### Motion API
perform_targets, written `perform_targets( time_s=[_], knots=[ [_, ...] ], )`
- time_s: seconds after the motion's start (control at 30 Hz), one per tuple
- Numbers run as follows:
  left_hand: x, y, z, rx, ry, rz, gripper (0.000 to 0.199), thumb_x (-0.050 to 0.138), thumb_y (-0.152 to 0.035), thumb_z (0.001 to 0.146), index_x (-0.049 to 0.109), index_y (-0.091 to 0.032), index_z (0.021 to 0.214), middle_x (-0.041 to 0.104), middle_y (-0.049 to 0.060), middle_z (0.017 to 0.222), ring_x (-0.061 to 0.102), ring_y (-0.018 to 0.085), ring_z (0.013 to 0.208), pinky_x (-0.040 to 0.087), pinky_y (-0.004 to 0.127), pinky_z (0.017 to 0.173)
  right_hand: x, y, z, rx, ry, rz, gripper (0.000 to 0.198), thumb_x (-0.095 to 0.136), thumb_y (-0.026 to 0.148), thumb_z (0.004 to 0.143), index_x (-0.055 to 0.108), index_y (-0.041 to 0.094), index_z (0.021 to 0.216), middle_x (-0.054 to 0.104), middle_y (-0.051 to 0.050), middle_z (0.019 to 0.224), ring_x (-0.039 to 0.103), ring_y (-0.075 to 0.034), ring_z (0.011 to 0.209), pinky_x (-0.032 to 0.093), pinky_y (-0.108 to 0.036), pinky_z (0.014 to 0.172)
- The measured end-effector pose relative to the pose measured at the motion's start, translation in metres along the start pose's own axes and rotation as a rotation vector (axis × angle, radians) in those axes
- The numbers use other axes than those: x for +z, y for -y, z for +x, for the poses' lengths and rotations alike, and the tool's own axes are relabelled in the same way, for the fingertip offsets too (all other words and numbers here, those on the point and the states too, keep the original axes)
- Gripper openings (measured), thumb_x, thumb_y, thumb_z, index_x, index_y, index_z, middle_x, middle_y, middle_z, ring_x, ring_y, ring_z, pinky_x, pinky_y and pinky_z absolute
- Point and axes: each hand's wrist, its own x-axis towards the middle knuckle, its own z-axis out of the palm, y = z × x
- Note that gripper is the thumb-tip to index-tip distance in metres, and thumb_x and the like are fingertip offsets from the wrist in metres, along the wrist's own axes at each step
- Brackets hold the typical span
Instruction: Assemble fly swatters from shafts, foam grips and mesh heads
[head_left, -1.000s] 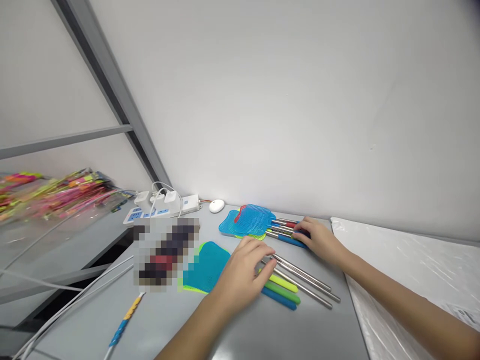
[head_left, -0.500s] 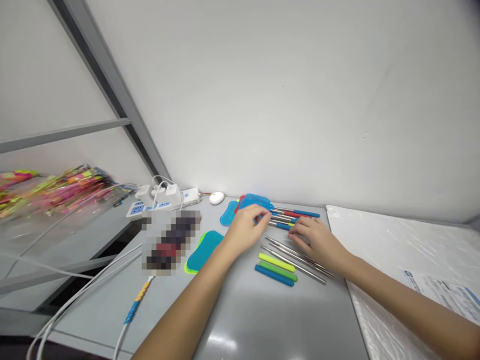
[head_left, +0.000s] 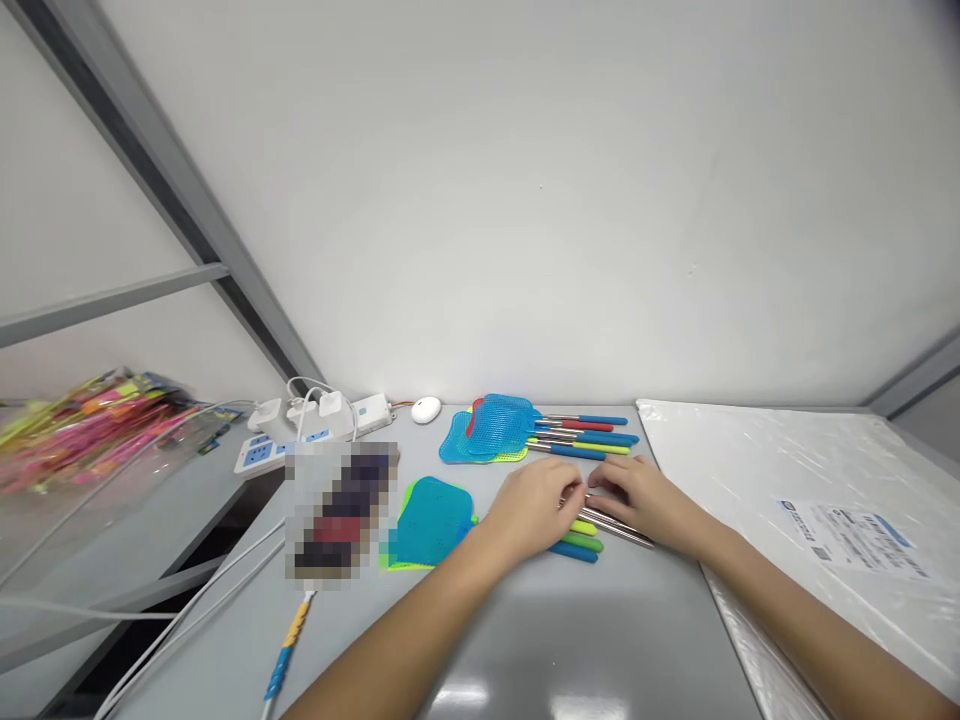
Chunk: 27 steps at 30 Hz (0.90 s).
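Thin silver metal rods (head_left: 620, 529) were partly covered by the left hand (head_left: 531, 508) and right hand (head_left: 651, 502); neither grip could be discerned. Rolling might be caused by nudging.

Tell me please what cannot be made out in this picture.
Head view:
Left ends of the metal rods: hidden by the left hand.
Whether the right hand grips them: it hides the contact.
Print on the label: too small.
Bagged colourful sticks: cut by the left edge.
Dark object: covered by pixel blocks.
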Motion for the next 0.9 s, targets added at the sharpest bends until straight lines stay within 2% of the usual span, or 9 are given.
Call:
perform_targets(
  time_s=[0.13,0.23,0.33,0.43,0.6,0.7,0.8,0.9],
  knots=[
    [-0.014,0.006,-0.009,-0.043,-0.007,0.019,0.015,0.046,-0.027,0.092,0.058,-0.020,0.087,0.062,0.003,0.086,0.056,0.018,0.083,0.040,0.027,0.070,0.006,0.000,0.002,-0.014,-0.011,-0.006,0.014,0.051,0.033,0.093,0.059,0.023,0.090,0.063,-0.003,0.087,0.058,-0.019,0.082,0.041,-0.035,0.079],
    [-0.025,0.009,-0.012,-0.044,0.077,0.068,0.017,0.050,-0.034,0.091,0.059,-0.021,0.085,0.061,0.003,0.085,0.056,0.019,0.085,0.040,0.028,0.071,0.009,0.000,0.000,0.016,-0.063,-0.029,0.014,0.048,0.030,0.094,0.057,0.022,0.087,0.063,-0.005,0.088,0.058,-0.021,0.085,0.041,-0.035,0.079],
    [-0.033,0.016,-0.018,-0.082,0.205,0.126,0.021,0.051,-0.037,0.090,0.064,-0.023,0.084,0.060,0.004,0.087,0.057,0.020,0.086,0.040,0.028,0.070,0.005,0.000,-0.006,0.147,-0.097,0.008,0.016,0.042,0.032,0.096,0.054,0.022,0.090,0.063,-0.005,0.086,0.059,-0.021,0.079,0.042,-0.033,0.070],
    [-0.038,0.024,-0.024,-0.126,0.275,0.145,0.021,0.051,-0.039,0.089,0.068,-0.025,0.092,0.060,0.005,0.093,0.058,0.021,0.087,0.041,0.029,0.071,-0.003,0.000,-0.013,0.303,-0.153,0.112,0.017,0.037,0.038,0.097,0.048,0.024,0.097,0.063,-0.002,0.081,0.059,-0.019,0.069,0.042,-0.031,0.061],
    [-0.047,0.034,-0.027,-0.210,0.309,0.130,0.023,0.053,-0.040,0.087,0.066,-0.027,0.100,0.060,0.003,0.100,0.059,0.019,0.081,0.041,0.028,0.069,-0.009,0.005,-0.020,0.358,-0.251,0.271,0.020,0.038,0.043,0.097,0.044,0.025,0.102,0.059,0.002,0.076,0.055,-0.017,0.062,0.040,-0.028,0.057],
    [-0.049,0.039,-0.029,-0.232,0.310,0.118,0.022,0.057,-0.041,0.085,0.064,-0.027,0.100,0.061,0.002,0.100,0.058,0.018,0.080,0.040,0.027,0.066,-0.006,0.009,-0.019,0.322,-0.267,0.270,0.024,0.042,0.045,0.095,0.047,0.024,0.084,0.051,0.003,0.066,0.049,-0.016,0.058,0.036,-0.028,0.054],
    [-0.047,0.043,-0.031,-0.226,0.339,0.096,0.020,0.060,-0.039,0.083,0.065,-0.025,0.097,0.061,0.002,0.100,0.058,0.019,0.082,0.039,0.026,0.066,-0.004,0.011,-0.019,0.267,-0.369,0.251,0.039,0.047,0.045,0.093,0.039,0.022,0.062,0.046,0.001,0.066,0.046,-0.015,0.059,0.034,-0.029,0.055],
    [-0.044,0.044,-0.032,-0.208,0.342,0.075,0.017,0.059,-0.035,0.084,0.067,-0.025,0.094,0.060,0.003,0.100,0.058,0.019,0.084,0.040,0.026,0.069,-0.005,0.009,-0.019,0.268,-0.430,0.291,0.041,0.047,0.047,0.094,0.045,0.022,0.061,0.048,-0.001,0.071,0.046,-0.015,0.060,0.036,-0.030,0.055]
  ],
)
